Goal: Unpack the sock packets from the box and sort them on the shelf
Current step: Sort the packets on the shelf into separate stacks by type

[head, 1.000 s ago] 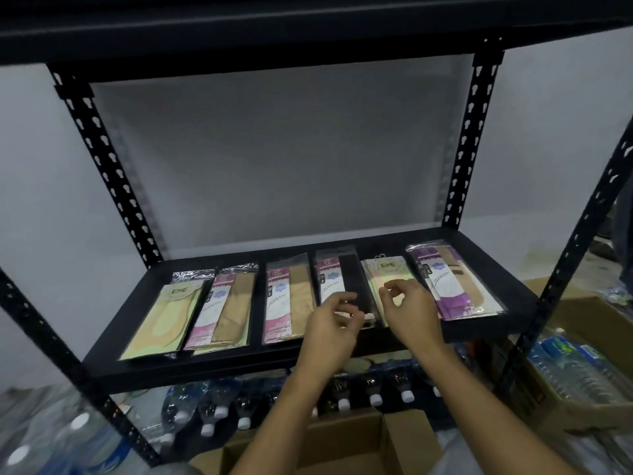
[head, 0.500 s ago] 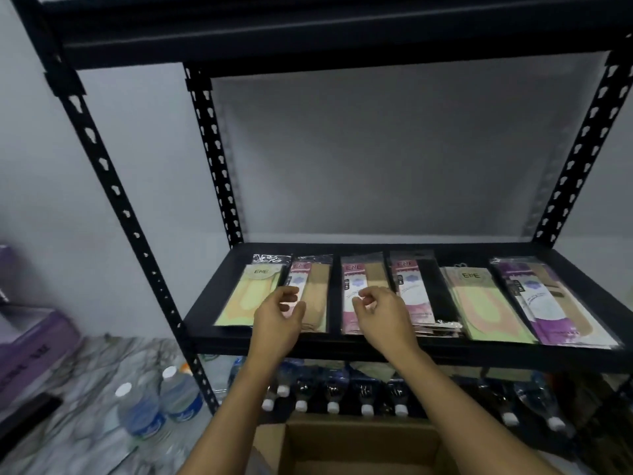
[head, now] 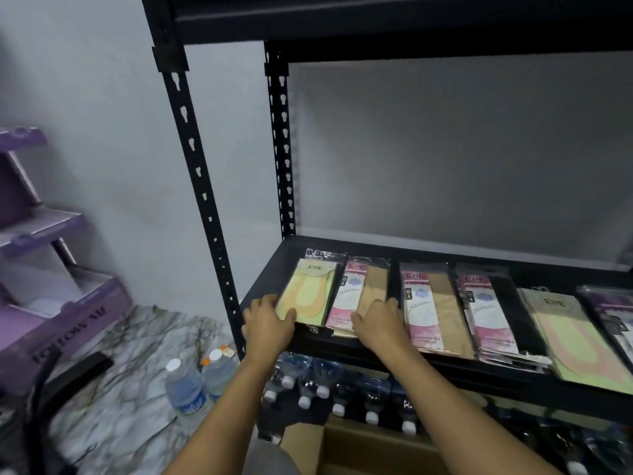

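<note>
A black metal shelf (head: 462, 371) stood against a plain grey wall (head: 445, 149), with a second black board (head: 411, 15) overhead and slotted posts (head: 195, 149) at its left end. The floor (head: 130, 354) beside it was marble-patterned. A purple cardboard stand (head: 51, 303) stood at the far left.

Six sock packets lay flat on the shelf in one row, long sides running front to back. From the left they were a yellow packet (head: 308, 293), a pink-and-beige packet (head: 359, 286), another pink-and-beige one (head: 431, 303), a pink-and-black one (head: 489, 310), a pale green one (head: 575, 337) and a purple one (head: 613, 313) cut off by the frame. Below the shelf an open cardboard box (head: 359, 447) showed its flaps; its contents could not be made out. Capped water bottles (head: 339, 392) lay packed under the shelf, and two more bottles (head: 186, 392) stood on the floor just left of the post.

The left hand (head: 267, 323) held the near left corner of the yellow packet, thumb on top and fingers (head: 270, 299) curled at its side. The right hand (head: 380, 323) lay on the near end of the pink-and-beige packet with bent fingers (head: 387, 305); whether it gripped could not be told. The packets' near ends reached the front lip, while bare black board showed behind them up to the wall.
</note>
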{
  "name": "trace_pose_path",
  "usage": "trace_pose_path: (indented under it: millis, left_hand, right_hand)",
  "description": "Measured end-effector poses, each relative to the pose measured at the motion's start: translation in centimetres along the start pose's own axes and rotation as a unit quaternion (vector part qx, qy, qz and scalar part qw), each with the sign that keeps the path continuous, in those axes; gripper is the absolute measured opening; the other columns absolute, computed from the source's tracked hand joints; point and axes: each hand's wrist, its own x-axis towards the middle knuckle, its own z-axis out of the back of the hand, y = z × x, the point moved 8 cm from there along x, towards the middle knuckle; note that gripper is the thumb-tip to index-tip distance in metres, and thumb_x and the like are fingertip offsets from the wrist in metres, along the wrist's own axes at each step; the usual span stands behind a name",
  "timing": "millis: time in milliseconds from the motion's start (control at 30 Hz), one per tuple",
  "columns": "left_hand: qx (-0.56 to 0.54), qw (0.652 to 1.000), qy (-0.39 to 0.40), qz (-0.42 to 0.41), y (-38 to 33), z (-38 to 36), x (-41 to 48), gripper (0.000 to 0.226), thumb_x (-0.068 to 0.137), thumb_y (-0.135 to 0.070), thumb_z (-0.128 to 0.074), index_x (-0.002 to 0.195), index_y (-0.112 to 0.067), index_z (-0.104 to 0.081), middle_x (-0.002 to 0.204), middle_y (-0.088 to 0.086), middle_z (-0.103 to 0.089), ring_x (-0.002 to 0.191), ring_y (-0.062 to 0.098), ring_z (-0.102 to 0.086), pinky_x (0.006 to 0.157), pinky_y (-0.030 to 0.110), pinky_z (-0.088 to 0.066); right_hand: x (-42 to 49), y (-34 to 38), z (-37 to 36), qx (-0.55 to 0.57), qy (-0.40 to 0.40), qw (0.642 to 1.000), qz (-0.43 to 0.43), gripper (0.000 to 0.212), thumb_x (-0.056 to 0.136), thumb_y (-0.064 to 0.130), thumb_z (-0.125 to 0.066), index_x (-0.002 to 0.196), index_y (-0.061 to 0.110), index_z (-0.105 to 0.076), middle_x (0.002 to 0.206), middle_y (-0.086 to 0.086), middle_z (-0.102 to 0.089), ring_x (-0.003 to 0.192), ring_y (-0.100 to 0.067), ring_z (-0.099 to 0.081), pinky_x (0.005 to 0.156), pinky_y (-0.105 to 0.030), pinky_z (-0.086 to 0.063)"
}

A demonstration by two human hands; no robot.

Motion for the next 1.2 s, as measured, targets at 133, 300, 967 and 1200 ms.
trace_pose_path:
  millis: [133,300,967,1200]
  left_hand:
    - [-0.017,1.000,0.021,0.008,0.5,-0.6,0.8,0.052,0.084,-0.040,-0.066,0.127,-0.010,-0.058,0.126,0.013,-0.055,0.120,0.032,-0.047,0.100,0.048,-0.043]
    - [-0.029,0.999,0.042,0.018,0.7,-0.2,1.4,0.043,0.085,-0.032,-0.071,0.113,0.001,-0.065,0.115,0.014,-0.066,0.108,0.032,-0.060,0.091,0.044,-0.051]
    - [-0.500,0.854,0.074,0.127,1.2,1.0,-2.3,0.025,0.090,-0.003,-0.065,0.113,0.000,-0.056,0.116,0.016,-0.064,0.099,0.031,-0.068,0.067,0.030,-0.062]
    - [-0.559,0.818,0.101,0.092,-2.7,0.5,-5.2,0.027,0.090,-0.003,-0.064,0.116,-0.006,-0.057,0.109,0.012,-0.069,0.095,0.027,-0.070,0.071,0.030,-0.061]
  right_hand:
    - [0.4,-0.3,-0.3,-0.014,0.014,0.999,-0.031,0.035,0.090,0.037,-0.058,0.096,0.003,-0.060,0.128,-0.019,-0.037,0.111,-0.029,-0.040,0.072,-0.029,-0.038]
    - [0.8,-0.7,-0.2,-0.020,0.043,0.997,-0.056,0.041,0.088,0.044,-0.059,0.101,0.004,-0.060,0.127,-0.023,-0.042,0.112,-0.031,-0.044,0.085,-0.033,-0.044]
    - [-1.5,-4.1,3.4,0.466,-0.042,0.878,-0.097,0.022,0.087,0.011,-0.064,0.109,0.012,-0.060,0.098,-0.004,-0.069,0.080,-0.015,-0.065,0.068,-0.032,-0.055]
    - [-4.2,-8.0,9.3,0.523,-0.121,0.841,-0.060,0.022,0.086,0.008,-0.065,0.105,0.017,-0.059,0.097,0.000,-0.067,0.086,-0.016,-0.066,0.072,-0.032,-0.056]
